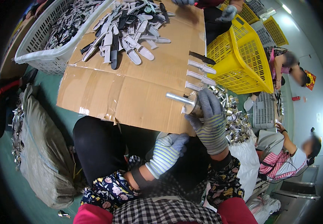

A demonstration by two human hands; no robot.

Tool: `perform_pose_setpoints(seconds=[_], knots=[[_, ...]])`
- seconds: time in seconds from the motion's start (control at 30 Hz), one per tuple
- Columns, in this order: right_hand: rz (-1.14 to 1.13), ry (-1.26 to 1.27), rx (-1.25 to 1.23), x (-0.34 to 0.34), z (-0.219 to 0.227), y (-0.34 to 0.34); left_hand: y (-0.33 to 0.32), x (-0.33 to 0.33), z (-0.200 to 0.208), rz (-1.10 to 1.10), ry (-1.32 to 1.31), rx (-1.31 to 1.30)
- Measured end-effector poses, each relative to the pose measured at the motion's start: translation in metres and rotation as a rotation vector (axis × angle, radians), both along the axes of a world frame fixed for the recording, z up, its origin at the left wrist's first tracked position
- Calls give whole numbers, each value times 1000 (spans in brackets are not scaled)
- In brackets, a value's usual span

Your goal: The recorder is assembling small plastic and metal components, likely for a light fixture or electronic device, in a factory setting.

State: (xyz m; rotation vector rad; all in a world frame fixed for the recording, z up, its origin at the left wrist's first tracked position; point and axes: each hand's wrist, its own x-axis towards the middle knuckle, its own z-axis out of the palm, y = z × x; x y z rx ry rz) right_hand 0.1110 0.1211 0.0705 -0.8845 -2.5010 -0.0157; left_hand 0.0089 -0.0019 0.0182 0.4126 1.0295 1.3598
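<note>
My right hand [209, 121], in a striped knit glove, is closed round a round metal piece with a long bolt-like stem [179, 98]. The stem points left over the cardboard-covered table [131, 89], near its right edge. Just beyond that hand, several pale grey plastic clip-like pieces [200, 78] and one black one [202, 58] lie in a row along the edge. Over my lap, below the table's front edge, my left hand [169, 151] has its gloved fingers curled; what they hold, if anything, is hidden.
A pile of grey and black plastic pieces [129, 31] covers the table's far side. A white basket [44, 56] of similar pieces stands left, a yellow crate [240, 59] right. Stemmed metal parts [236, 123] fill a white sack [245, 158]. Another person's gloved hand [227, 13] shows beyond.
</note>
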Motion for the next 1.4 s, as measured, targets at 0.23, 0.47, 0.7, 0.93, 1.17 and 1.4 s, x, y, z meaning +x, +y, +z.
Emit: perform_pose_setpoints(seconds=[0.23,0.47,0.7,0.93,1.17,1.4], knots=[[64,-6,-40,0,6,3,0,-3,5,-62,33,-36],[115,-10,-55,-1,12,5,6,-7,25,-68,109,14],[186,-123,-135,7,32,8,18,-13,36,-59,227,127],[257,-156,-253,8,47,9,31,-20,48,-98,198,96],[231,-79,-41,10,15,17,43,-24,72,-141,103,-73],[195,95,-211,10,9,19,38,-63,154,-4,512,561]])
